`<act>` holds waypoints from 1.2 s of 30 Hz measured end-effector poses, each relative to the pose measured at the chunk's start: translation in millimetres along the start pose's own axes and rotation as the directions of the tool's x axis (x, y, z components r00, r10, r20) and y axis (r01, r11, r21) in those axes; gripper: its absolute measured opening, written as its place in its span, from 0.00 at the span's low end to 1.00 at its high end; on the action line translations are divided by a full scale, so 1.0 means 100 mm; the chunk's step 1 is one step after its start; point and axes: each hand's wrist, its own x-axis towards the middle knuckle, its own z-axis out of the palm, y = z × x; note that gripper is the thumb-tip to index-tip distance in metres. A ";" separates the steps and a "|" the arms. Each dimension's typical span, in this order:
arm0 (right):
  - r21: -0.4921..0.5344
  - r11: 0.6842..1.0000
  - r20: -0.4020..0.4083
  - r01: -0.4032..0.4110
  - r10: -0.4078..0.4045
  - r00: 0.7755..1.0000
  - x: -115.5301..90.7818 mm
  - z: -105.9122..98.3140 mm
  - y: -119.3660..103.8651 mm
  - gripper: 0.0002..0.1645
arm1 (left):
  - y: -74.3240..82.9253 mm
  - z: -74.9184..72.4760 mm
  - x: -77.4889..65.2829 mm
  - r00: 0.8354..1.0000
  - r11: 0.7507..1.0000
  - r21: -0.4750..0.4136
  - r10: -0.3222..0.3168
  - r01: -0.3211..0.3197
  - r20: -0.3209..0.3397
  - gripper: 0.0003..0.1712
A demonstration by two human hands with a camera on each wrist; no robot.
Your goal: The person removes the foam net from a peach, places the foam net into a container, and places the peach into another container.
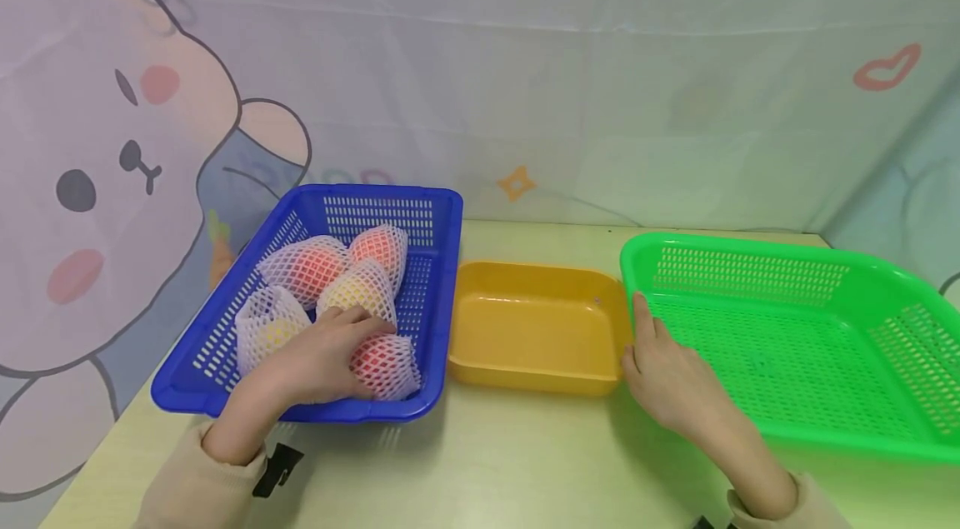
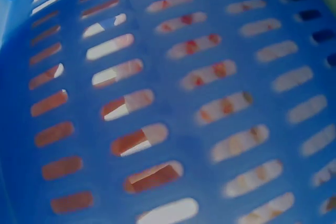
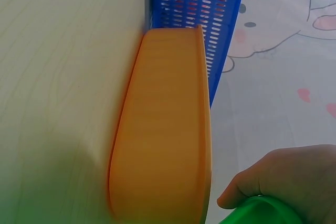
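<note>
In the head view, my left hand point(image 1: 330, 354) reaches into the blue basket point(image 1: 447, 296) and grips a red round fruit in a white foam net point(image 1: 390, 366) near the front edge. Other netted fruits, reddish point(image 1: 318, 272) and yellow point(image 1: 356, 291), lie behind and beside it. My right hand point(image 1: 678, 387) holds the left rim of the green basket point(image 1: 750, 244), index finger stretched along it. The right wrist view has the thumb point(image 3: 244, 184) against that green rim. Only the slotted blue wall point(image 2: 157, 98) fills the left wrist view; the left hand is hidden there.
Between the two baskets sits a shallow orange tray point(image 1: 532, 383) on the pale wooden table point(image 1: 525, 462). Behind stands a printed cloth backdrop point(image 1: 525, 79) with a cartoon bear. A dark strap piece point(image 1: 277, 471) hangs at the left cuff.
</note>
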 end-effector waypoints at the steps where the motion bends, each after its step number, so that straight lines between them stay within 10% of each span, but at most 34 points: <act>1: 0.001 1.000 0.003 -0.002 0.002 1.000 0.00 0.00 0.00 0.39 | 0.01 0.00 0.00 1.000 1.000 0.000 -0.007 0.007 0.011 0.38; 17: 0.006 1.000 0.022 -0.019 0.019 1.000 0.00 0.00 0.00 0.40 | -0.02 0.04 0.08 0.991 0.999 -0.031 -0.040 0.044 0.124 0.43; 36: 0.015 1.000 0.002 -0.001 0.001 1.000 -0.01 0.00 0.00 0.39 | -0.05 0.05 0.11 0.998 1.000 0.019 0.011 -0.012 0.057 0.41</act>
